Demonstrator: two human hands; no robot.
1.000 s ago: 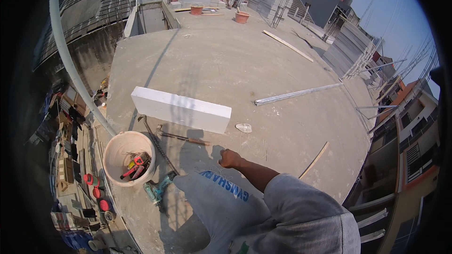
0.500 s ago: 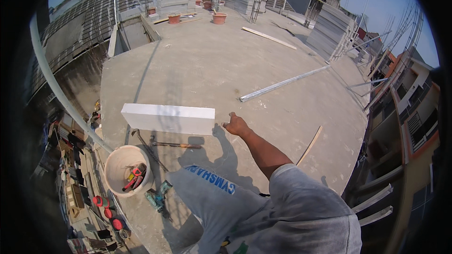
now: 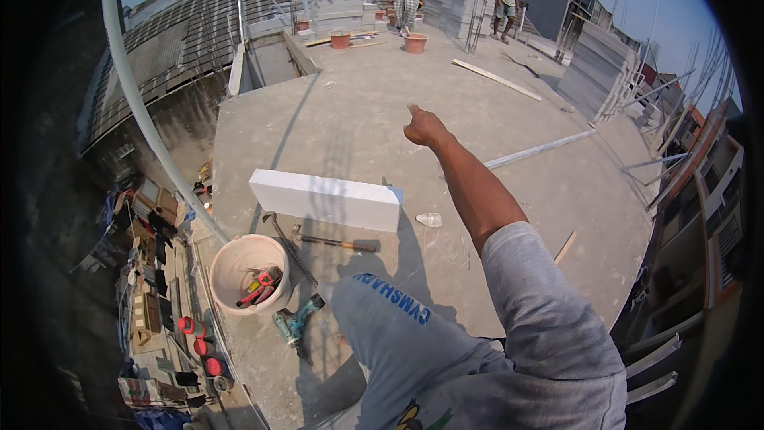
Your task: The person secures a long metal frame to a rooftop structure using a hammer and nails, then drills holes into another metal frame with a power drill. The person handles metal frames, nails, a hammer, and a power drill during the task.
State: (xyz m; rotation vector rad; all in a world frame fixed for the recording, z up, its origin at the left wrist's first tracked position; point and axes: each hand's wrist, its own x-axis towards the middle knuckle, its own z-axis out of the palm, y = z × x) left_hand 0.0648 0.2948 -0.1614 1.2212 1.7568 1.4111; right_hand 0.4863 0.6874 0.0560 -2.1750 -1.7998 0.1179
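My right hand (image 3: 424,126) is stretched out over the concrete slab, index finger extended and the other fingers curled, with nothing visible in it. My left hand is out of view. Below my right hand and to the left, a long white block (image 3: 328,199) stands on its narrow side. A small clear plastic piece (image 3: 428,220) rests just right of it. In front of the block lie a hammer (image 3: 338,243) with a wooden handle and a dark ridged bar (image 3: 290,247). A teal power drill (image 3: 298,323) sits beside my knee, near a pale bucket (image 3: 223,271) holding a red tool (image 3: 263,285).
A metal bar (image 3: 541,149) and a wooden strip (image 3: 496,80) lie on the slab. Grey blocks are stacked at the far right (image 3: 601,68) and back. Two people stand at the back, near an orange tub (image 3: 415,44). The slab's left edge drops off beside a pale pole (image 3: 135,103).
My right hand has moved forward, away from beside the white block. The clear plastic piece now shows near where it was. The view has shifted, and a person at the back now faces this way.
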